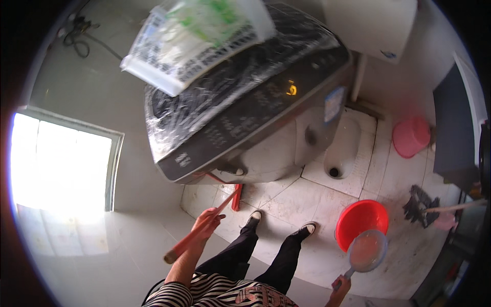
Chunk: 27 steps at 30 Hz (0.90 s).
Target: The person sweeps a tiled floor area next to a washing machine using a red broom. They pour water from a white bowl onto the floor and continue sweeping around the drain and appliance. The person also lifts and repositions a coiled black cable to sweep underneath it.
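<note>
My left hand grips the red handle of a floor brush; its red head rests on the tiles before the washing machine. The handle slants up towards me, its end beside my forearm. Low on the right, my right hand is closed around the grey handle of a translucent plastic dipper. The dipper's bowl overlaps the near rim of a red bucket in my view. Whether the dipper holds water cannot be told.
A squat toilet is set in the floor beyond my feet. To the right are a pink bucket and a dark mop. A printed plastic package sits over the film-covered washer top. A bright window is at left.
</note>
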Tool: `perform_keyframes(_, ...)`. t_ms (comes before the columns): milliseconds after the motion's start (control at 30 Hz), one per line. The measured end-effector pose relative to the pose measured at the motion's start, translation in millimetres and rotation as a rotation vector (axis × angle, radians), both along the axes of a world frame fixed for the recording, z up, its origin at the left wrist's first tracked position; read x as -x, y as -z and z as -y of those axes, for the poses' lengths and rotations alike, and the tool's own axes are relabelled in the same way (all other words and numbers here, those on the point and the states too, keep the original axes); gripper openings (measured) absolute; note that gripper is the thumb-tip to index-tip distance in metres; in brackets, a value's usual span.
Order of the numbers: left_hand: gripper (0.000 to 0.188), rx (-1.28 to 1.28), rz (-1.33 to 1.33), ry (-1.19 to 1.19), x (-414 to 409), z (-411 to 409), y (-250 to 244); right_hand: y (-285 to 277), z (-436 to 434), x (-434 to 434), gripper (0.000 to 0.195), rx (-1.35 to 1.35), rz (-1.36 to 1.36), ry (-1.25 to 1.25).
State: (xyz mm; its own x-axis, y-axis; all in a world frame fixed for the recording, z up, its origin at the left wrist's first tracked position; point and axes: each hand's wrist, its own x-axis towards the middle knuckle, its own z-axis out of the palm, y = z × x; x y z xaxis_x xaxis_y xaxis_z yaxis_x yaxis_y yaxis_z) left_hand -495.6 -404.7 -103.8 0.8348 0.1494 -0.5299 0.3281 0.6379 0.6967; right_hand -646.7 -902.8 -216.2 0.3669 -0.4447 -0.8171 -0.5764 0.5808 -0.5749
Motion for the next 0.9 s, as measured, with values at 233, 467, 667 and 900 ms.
perform_keyframes(233,0.024,0.091,-0.144,-0.26,22,-76,-15,-114,-62,18,0.022,0.056,-0.006,-0.391)
perform_keyframes(467,0.024,0.063,-0.126,-0.407,93,-185,-49,-156,-170,29,0.02,-0.138,-0.046,-0.727)
perform_keyframes(667,0.028,0.229,0.016,-0.619,181,-261,-100,-190,-323,-15,0.02,-0.277,-0.261,-1.07)
perform_keyframes(900,0.027,0.235,-0.165,-0.888,236,-328,-131,-209,-520,-107,0.019,-0.578,-0.18,-1.434)
